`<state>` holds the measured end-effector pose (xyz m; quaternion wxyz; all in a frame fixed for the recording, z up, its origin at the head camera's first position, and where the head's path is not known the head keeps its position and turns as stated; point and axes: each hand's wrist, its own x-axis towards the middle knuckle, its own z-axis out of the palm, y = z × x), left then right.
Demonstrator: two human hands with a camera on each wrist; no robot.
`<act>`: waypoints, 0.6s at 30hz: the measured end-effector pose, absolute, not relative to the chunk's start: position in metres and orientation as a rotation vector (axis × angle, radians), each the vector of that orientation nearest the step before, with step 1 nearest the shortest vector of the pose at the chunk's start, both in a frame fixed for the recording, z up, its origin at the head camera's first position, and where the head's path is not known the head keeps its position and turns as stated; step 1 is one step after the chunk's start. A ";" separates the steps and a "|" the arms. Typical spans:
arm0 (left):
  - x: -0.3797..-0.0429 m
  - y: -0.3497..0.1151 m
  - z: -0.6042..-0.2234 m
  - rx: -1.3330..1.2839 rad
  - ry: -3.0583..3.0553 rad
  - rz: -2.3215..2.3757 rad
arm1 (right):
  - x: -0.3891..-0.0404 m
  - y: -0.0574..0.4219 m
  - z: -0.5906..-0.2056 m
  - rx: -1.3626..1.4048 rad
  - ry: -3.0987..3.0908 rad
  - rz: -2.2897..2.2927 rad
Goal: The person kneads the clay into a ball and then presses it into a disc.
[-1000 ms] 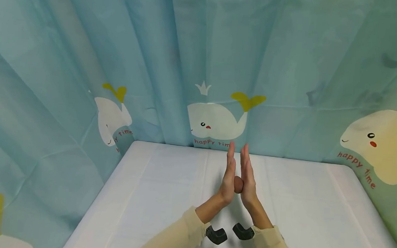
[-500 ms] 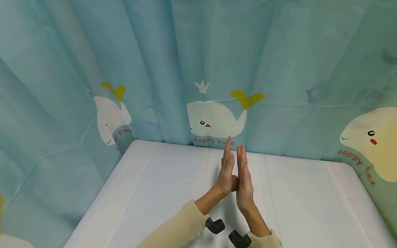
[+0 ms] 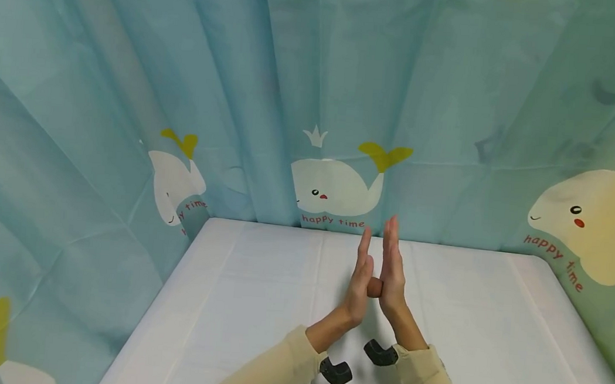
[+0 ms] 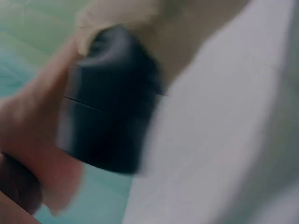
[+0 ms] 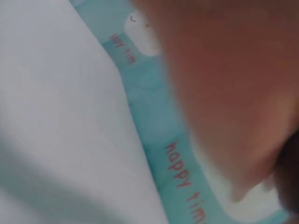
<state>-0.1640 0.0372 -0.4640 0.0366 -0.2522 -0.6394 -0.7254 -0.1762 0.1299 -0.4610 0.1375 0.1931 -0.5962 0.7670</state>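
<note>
We saw both hands with straight fingers, palms facing, neither curled round anything. Brown roundish lump (image 3: pixel 374 288) sat between the palms near their heels, touching the left hand (image 3: pixel 358 289) on one side and the right hand (image 3: pixel 393 276) on the other; pressed flat, not pinched. Fingers pointed away from the person, fingertips apart. We had all this over a white table (image 3: pixel 259 283), patterned blue-green curtain (image 3: pixel 450 107) behind. Black wrist device (image 3: pixel 336 372) showed at the left sleeve (image 3: pixel 275 366). Wrist views were blurred.
</note>
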 end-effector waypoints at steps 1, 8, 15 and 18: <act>-0.165 0.037 -0.462 -0.771 -1.945 -2.234 | -0.175 0.129 -0.463 0.561 -1.732 2.234; -0.180 0.035 -0.446 -0.713 -1.884 -2.168 | -0.162 0.114 -0.470 0.621 -1.766 2.297; -0.191 0.030 -0.454 -0.595 -2.054 -2.005 | -0.154 0.113 -0.460 0.654 -1.742 2.248; -0.195 0.028 -0.459 -0.549 -2.075 -1.973 | -0.151 0.112 -0.459 0.681 -1.803 2.205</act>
